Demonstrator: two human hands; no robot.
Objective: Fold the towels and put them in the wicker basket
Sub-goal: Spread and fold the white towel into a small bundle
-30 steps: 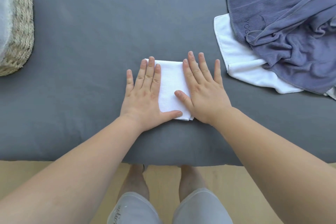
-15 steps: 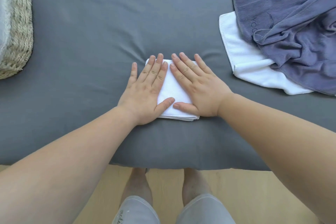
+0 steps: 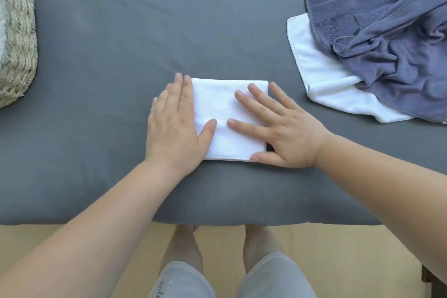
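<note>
A person stands at a grey padded surface (image 3: pixel 121 43), looking down at both bare hands. A small white towel (image 3: pixel 227 113), folded into a neat rectangle, lies flat near the front edge of the surface. The left hand (image 3: pixel 175 123) rests palm down along the towel's left edge, fingers together and flat, thumb reaching onto the cloth. The right hand (image 3: pixel 278 128) lies on the towel's right side, fingers spread and flat, thumb along the near edge; neither hand grips anything. Well apart to the right, a crumpled blue-grey towel (image 3: pixel 387 31) lies on top of another white towel (image 3: pixel 321 72). At the far left edge sits a wicker basket (image 3: pixel 17 43), only partly in view.
</note>
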